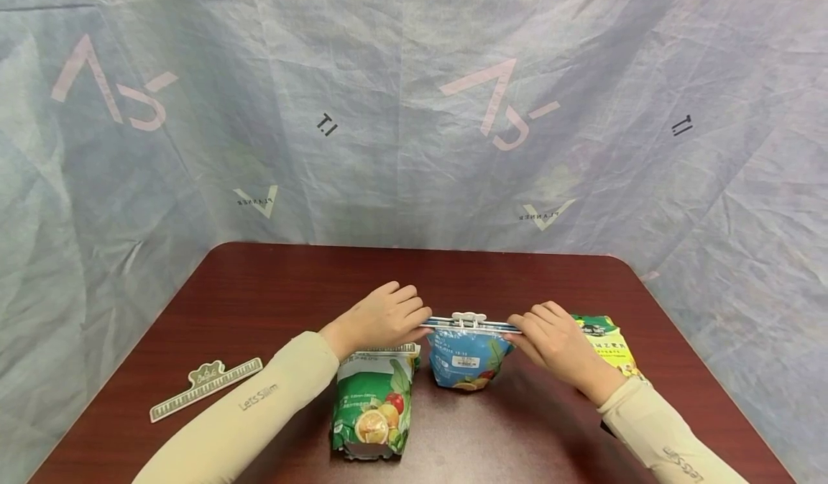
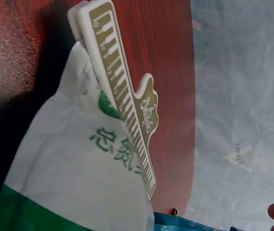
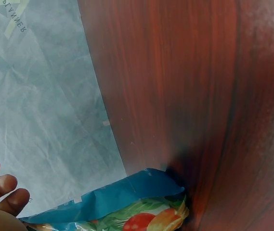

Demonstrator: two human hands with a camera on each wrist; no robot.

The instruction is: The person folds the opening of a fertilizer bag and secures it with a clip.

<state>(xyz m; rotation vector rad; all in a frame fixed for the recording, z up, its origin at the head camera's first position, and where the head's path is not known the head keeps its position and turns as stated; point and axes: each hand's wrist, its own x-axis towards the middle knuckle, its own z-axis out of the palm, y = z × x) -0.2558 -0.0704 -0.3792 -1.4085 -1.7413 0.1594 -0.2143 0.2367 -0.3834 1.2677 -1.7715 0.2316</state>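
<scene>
A blue bag point(image 1: 467, 362) with printed fruit stands on the table between my hands. Along its top edge lies a long white bag clip point(image 1: 468, 319) with a shaped tab. My left hand point(image 1: 387, 313) grips the clip's left end, with the bag's top edge beside it. At the opposite end, fingers of my right hand point(image 1: 555, 344) pinch the clip. In the right wrist view, the blue bag point(image 3: 132, 192) shows its side and fruit print, and curled fingers point(image 3: 4, 192) appear at the left. The held clip lies outside both wrist views.
A green and white bag point(image 1: 371, 405) bears a piano-key clip point(image 2: 122, 91) across its top, under my left wrist. Another such clip point(image 1: 205, 388) lies on the table at left. A yellow and green bag point(image 1: 608, 344) is partly behind my right hand. A grey curtain point(image 1: 401, 110) hangs behind.
</scene>
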